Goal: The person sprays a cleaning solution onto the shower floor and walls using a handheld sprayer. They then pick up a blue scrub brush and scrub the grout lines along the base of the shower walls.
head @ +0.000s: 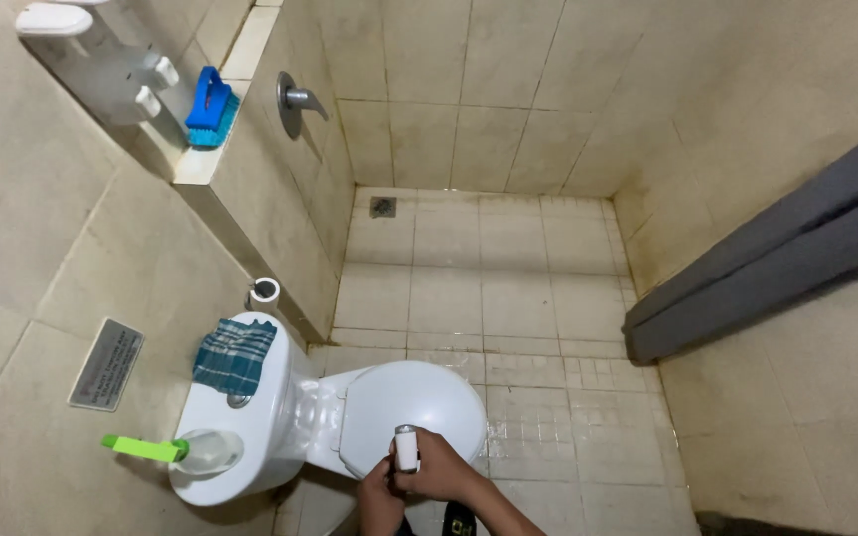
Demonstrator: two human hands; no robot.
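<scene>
We hold a small white spray bottle (406, 449) upright, its long axis vertical, at the near edge of the closed toilet lid (419, 402). Our right hand (441, 469) wraps closed around it; our left hand (377, 493) curls against its base from the left, lid lying just beyond

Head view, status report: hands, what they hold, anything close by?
Both hands together on small white bottle, left hand, right hand. Held above closed toilet lid. Nothing between them.
</scene>
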